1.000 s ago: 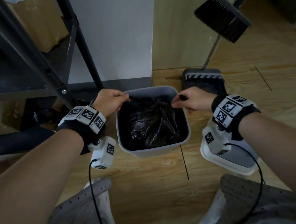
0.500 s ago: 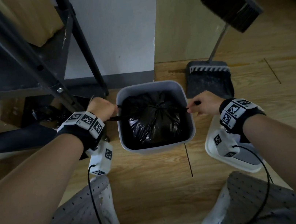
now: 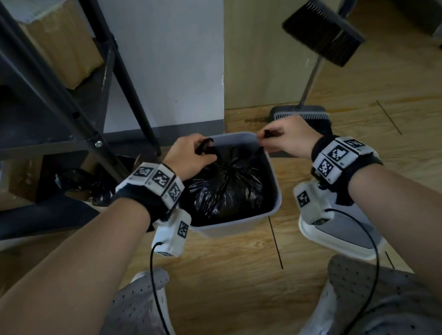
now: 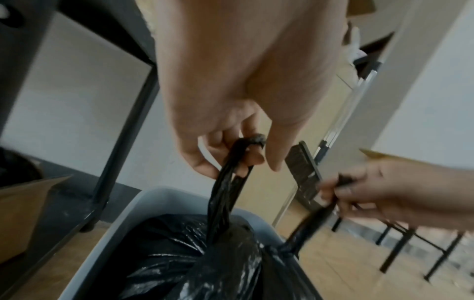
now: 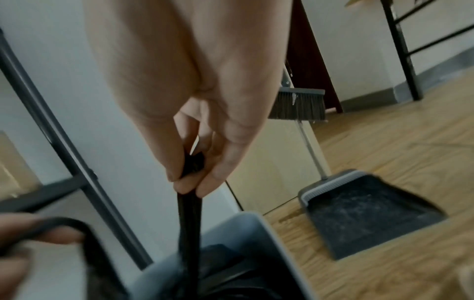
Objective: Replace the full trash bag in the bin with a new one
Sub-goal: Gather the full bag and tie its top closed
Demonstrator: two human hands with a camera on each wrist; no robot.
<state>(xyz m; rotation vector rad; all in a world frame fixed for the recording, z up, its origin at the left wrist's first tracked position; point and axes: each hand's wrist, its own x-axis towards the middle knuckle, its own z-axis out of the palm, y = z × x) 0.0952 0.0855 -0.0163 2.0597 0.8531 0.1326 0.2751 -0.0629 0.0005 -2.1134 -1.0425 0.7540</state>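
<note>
A full black trash bag (image 3: 226,189) sits inside the grey bin (image 3: 276,187) on the wooden floor. Its top is gathered into two twisted black ends. My left hand (image 3: 205,148) is over the bin's far left rim and pinches the left end (image 4: 231,172), which loops over a finger. My right hand (image 3: 266,135) is over the far right rim and pinches the right end (image 5: 189,213) between thumb and fingers. Both ends run down to the bag's (image 4: 205,263) bunched top. The bin's (image 5: 269,243) bottom is hidden by the bag.
The bin's white-and-grey lid (image 3: 348,237) lies on the floor under my right wrist. A dustpan (image 3: 301,115) and broom (image 3: 323,34) stand behind the bin to the right. On the left is a black metal shelf (image 3: 62,110) with cardboard boxes, and another black bag (image 3: 78,180) lies beneath it.
Half a second ago both hands held the ends stretched tight sideways across the bin. Now they have come closer together, towards the far rim, still holding the ends.
</note>
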